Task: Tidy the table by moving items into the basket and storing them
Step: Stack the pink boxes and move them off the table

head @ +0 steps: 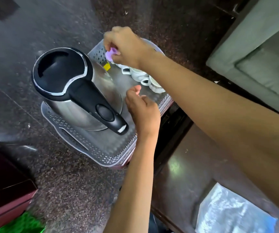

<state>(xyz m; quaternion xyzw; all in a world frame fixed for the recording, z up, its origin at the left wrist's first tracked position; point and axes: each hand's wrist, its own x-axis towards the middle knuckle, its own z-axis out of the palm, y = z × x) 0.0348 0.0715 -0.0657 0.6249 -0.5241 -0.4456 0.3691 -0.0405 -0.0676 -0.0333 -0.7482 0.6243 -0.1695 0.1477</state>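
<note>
Loading step: basket [91,149] already holds kettle [78,91] and cups [140,74]. Right hand [127,46] pinches a purple piece [110,53] over the basket's far corner. Left hand [142,106], loosely curled and empty, beside the kettle. Next: lower and release inside.

Dark speckled stone floor, seen from above

Grey-green cushioned seat [259,52] far right; maroon furniture [5,195] near left; glossy dark floor [54,179] reflecting light.

Soft daylight glares off the shiny steel kettle with black lid [78,91]. Dark speckled stone floor [26,39] looks hazy. Near edges blur and bend.
</note>
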